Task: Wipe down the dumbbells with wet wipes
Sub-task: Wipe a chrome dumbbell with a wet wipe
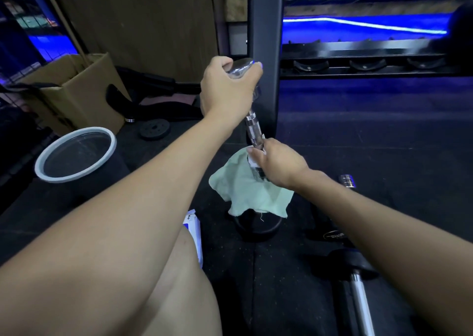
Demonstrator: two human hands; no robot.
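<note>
Head view: a dumbbell (252, 128) stands upright at frame centre, held at both ends.

The left hand (227, 87) curls its fingers over the shiny top head; the right hand (275, 165) pinches a white wet wipe (253, 160) against the knurled chrome handle, above a soft pale-green cloth (245, 192) draped on the lower head. It looks heavy, rigid and probably slick once wet, so the textured handle seems the surest hold. A grey-rimmed bin (76, 154) sits at left.
</note>
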